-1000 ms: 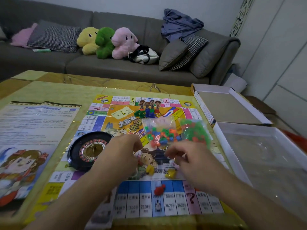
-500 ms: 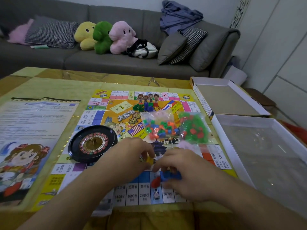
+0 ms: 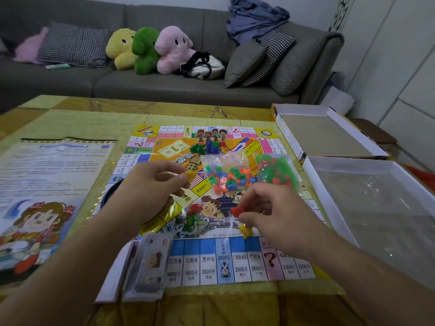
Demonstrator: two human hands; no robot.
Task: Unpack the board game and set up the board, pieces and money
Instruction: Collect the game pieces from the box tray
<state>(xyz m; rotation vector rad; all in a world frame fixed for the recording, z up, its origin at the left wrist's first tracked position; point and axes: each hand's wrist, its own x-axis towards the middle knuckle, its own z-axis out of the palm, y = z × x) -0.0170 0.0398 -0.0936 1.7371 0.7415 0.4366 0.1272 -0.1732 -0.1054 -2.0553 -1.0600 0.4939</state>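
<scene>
Yellow piece (image 3: 189, 174), red piece (image 3: 237, 211), houndstooth cushion (image 3: 74, 44).

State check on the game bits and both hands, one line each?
game board: unfolded, flat on table
left hand: pinching yellow piece, raised
right hand: pinching red piece
mixed-colour bag: lying on board, pieces inside
green-red bag: lying on board, pieces inside
money stack: lying on board's near-left corner
box tray: open
</scene>
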